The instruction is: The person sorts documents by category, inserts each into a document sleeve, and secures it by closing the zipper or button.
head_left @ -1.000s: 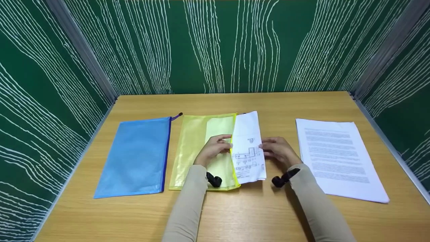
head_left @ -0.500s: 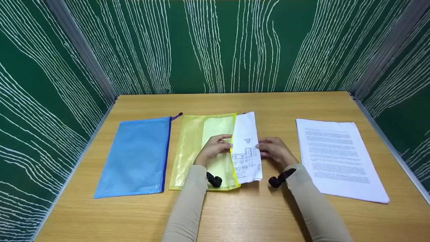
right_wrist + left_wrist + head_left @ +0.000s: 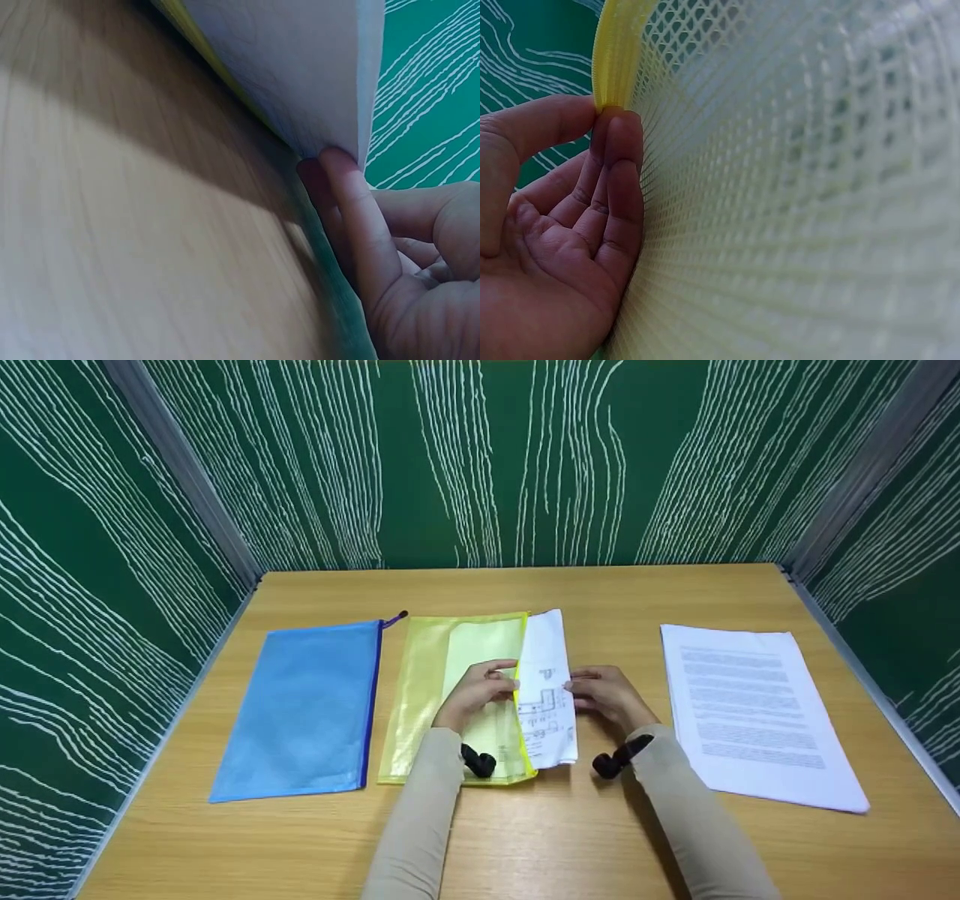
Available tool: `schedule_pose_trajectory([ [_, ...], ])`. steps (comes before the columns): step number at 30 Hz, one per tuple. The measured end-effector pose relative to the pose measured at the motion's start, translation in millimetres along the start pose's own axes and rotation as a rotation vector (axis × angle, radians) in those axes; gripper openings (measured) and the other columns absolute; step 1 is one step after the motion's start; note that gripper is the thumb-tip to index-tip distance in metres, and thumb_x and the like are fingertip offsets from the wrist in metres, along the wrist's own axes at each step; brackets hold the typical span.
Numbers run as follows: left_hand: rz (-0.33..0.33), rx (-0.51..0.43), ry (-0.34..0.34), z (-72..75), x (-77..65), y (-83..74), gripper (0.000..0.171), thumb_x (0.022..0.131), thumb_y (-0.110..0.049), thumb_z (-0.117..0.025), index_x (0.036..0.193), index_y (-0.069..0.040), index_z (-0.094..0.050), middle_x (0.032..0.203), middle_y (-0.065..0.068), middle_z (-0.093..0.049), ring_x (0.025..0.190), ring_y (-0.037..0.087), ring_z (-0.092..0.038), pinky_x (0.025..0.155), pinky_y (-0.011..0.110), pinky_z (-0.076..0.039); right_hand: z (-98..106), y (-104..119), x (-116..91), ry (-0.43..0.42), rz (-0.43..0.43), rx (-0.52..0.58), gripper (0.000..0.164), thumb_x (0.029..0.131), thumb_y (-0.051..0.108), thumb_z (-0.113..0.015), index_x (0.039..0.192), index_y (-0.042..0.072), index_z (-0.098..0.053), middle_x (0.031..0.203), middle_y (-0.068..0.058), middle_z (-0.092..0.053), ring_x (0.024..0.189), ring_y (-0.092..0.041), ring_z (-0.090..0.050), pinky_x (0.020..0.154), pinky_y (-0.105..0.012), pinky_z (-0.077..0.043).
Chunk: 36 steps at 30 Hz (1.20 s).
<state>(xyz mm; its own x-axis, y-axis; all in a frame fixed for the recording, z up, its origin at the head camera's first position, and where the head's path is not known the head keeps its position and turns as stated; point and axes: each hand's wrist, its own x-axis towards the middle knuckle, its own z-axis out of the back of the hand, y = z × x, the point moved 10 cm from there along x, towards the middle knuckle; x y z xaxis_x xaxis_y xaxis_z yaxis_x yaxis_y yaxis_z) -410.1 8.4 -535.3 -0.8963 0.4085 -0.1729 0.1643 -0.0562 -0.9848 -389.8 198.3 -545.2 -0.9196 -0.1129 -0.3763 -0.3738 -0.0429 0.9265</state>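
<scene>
A translucent yellow mesh zip pouch point(image 3: 427, 682) lies at the middle of the table with its opening on the right. My left hand point(image 3: 480, 694) pinches the upper edge of that opening; the left wrist view shows thumb and fingers on the yellow zipper strip point(image 3: 619, 60). Papers with printed drawings point(image 3: 551, 660) are partly inside the pouch, their right part sticking out. At their right edge my right hand point(image 3: 611, 694) grips the papers between thumb and fingers; in the right wrist view the fingers lie under the sheets point(image 3: 300, 75). The part inside shows pale through the mesh.
A blue zip pouch point(image 3: 300, 712) with a dark purple zipper edge lies flat on the left. On the right rests a stack of printed sheets point(image 3: 757, 712). Green panels with white wavy lines point(image 3: 510, 465) stand behind and beside the wooden table point(image 3: 525, 840).
The right hand has moved left, sliding the papers deeper into the yellow pouch, so less of them sticks out. My left hand stays on the pouch's edge.
</scene>
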Motion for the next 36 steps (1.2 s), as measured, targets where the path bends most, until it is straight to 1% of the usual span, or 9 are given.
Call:
schedule_pose_trajectory([
  [7,0.002,-0.013,0.0,-0.1,-1.0,0.5,0.053,0.087,-0.007,-0.066,0.137,-0.006,-0.052,0.075,-0.001,-0.06,0.072,0.014,-0.064,0.078,0.029,-0.054,-3,0,0,-0.007,-0.013,0.01,0.048,0.089,0.0,-0.063,0.133,-0.011,-0.047,0.104,-0.011,-0.065,0.082,-0.013,-0.067,0.075,-0.025,-0.057],
  [10,-0.002,-0.015,0.005,-1.2,-1.7,-0.2,0.053,0.087,-0.007,-0.065,0.138,-0.005,-0.051,0.075,-0.001,-0.06,0.072,0.014,-0.064,0.076,0.028,-0.054,-4,-1,-1,-0.012,-0.026,0.005,0.048,0.089,0.001,-0.064,0.133,-0.009,-0.048,0.106,-0.011,-0.064,0.083,-0.013,-0.068,0.076,-0.026,-0.057],
  [15,-0.008,-0.022,0.007,-2.2,-1.2,-1.2,0.053,0.087,-0.006,-0.065,0.138,-0.003,-0.051,0.077,0.0,-0.063,0.07,0.013,-0.064,0.071,0.026,-0.053,-7,0,-1,-0.006,-0.023,0.023,0.048,0.088,-0.001,-0.064,0.133,-0.01,-0.048,0.103,-0.011,-0.065,0.082,-0.014,-0.068,0.077,-0.027,-0.057],
  [18,-0.008,-0.026,0.006,-2.2,-1.2,-0.9,0.053,0.087,-0.006,-0.065,0.137,-0.004,-0.051,0.08,0.001,-0.063,0.071,0.014,-0.064,0.072,0.027,-0.053,-8,0,0,-0.005,-0.018,0.04,0.048,0.088,-0.002,-0.063,0.132,-0.011,-0.048,0.1,-0.009,-0.066,0.081,-0.014,-0.068,0.076,-0.026,-0.057],
  [22,-0.008,0.001,0.007,-2.2,-2.3,-1.0,0.051,0.087,-0.008,-0.066,0.137,-0.006,-0.052,0.079,0.0,-0.063,0.074,0.015,-0.064,0.076,0.028,-0.053,-9,-1,1,0.001,-0.006,0.032,0.048,0.089,0.0,-0.063,0.133,-0.011,-0.047,0.101,-0.009,-0.066,0.082,-0.013,-0.068,0.075,-0.025,-0.057],
  [25,-0.004,0.016,0.009,-2.6,-2.9,-1.5,0.052,0.088,-0.009,-0.066,0.138,-0.006,-0.052,0.078,0.0,-0.064,0.074,0.014,-0.064,0.076,0.028,-0.053,-12,0,1,0.008,-0.002,0.029,0.05,0.089,0.0,-0.064,0.134,-0.011,-0.046,0.102,-0.01,-0.065,0.082,-0.013,-0.068,0.075,-0.024,-0.057],
  [29,-0.002,0.013,0.005,-3.6,-2.4,-1.7,0.051,0.088,-0.008,-0.065,0.137,-0.005,-0.052,0.08,0.0,-0.065,0.073,0.013,-0.065,0.075,0.028,-0.054,-16,0,1,0.011,-0.004,0.043,0.049,0.089,-0.001,-0.063,0.133,-0.011,-0.046,0.1,-0.009,-0.065,0.081,-0.013,-0.068,0.074,-0.024,-0.057],
  [33,0.001,0.005,-0.004,-3.7,-1.6,-1.2,0.05,0.087,-0.007,-0.065,0.135,-0.005,-0.053,0.087,0.005,-0.068,0.073,0.013,-0.065,0.075,0.028,-0.054,-20,0,2,0.02,0.001,0.048,0.048,0.089,-0.003,-0.062,0.132,-0.013,-0.046,0.098,-0.009,-0.065,0.08,-0.013,-0.067,0.073,-0.024,-0.057],
  [36,0.001,-0.002,-0.007,-3.9,-1.0,-1.3,0.049,0.087,-0.006,-0.065,0.135,-0.004,-0.054,0.092,0.008,-0.069,0.073,0.013,-0.065,0.075,0.027,-0.054,-22,0,3,0.022,-0.009,0.053,0.047,0.089,-0.003,-0.062,0.132,-0.012,-0.046,0.099,-0.009,-0.064,0.08,-0.013,-0.067,0.074,-0.025,-0.057],
])
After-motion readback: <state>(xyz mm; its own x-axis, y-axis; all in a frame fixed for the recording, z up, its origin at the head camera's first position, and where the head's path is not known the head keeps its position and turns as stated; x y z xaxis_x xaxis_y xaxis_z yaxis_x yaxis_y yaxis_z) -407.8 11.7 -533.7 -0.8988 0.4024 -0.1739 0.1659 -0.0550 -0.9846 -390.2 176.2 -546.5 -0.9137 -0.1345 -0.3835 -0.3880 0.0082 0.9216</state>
